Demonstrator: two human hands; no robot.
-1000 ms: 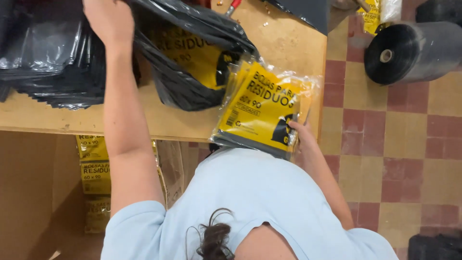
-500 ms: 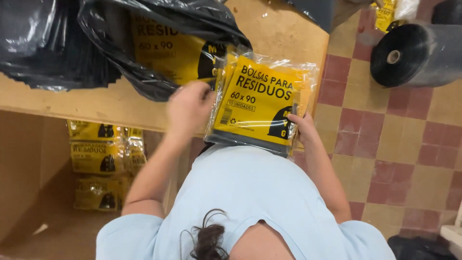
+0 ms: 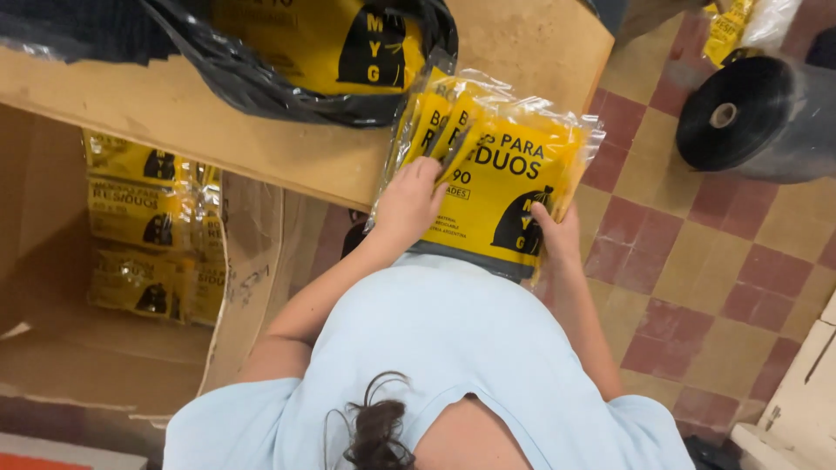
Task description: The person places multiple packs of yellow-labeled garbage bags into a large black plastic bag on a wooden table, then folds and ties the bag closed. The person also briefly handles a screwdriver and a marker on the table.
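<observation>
Change: since half a second ago, our left hand has slid from the top left corner of the packet onto its face, and the stack now fans out into several packets where one front showed before.
Wooden table: a pale board across the top of the view, its edge running down to the right; the stack leans over that edge towards our chest.
Cardboard box: open, on the floor below the table at the left, with yellow packets of the same kind lying inside in a pile.
Black plastic roll: on the red and cream tiled floor at the right, well apart from our hands, its core end facing us.
Black bag: crumpled on the table just above the stack, a large yellow printed sheet showing through its opening.
Stack of yellow packets: clear, shiny wrappers over yellow printed fronts with black lettering and a black bag-shaped figure; a dark grey band shows along the bottom edge; the upper left corners are splayed apart.
Left hand: laid on the stack's left side, fingers bent into the fanned corners, closed on the packets.
Right hand: wrapped around the lower right edge of the stack, thumb on the front, holding it.
</observation>
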